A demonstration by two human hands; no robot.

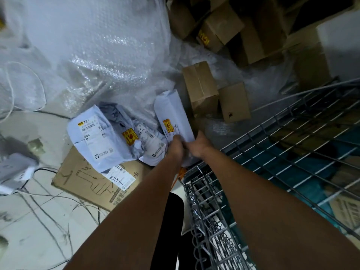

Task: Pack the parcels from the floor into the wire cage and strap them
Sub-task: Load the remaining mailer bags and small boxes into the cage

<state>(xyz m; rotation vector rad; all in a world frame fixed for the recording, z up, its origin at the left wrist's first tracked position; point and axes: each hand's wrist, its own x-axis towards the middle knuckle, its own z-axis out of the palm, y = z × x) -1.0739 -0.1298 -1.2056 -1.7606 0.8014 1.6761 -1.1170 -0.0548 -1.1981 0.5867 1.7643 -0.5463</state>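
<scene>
Fingers of both the left hand (176, 146) and the right hand (198, 146) clamp the near end of a long white mailer parcel (172, 114) with a yellow sticker, held just beside the wire cage (272, 152), above other white parcels (93, 137) on the floor.

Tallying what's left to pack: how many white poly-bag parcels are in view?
3: one held in both hands, upright parcel; large one on the cardboard; another between them. More may be hidden.
</scene>
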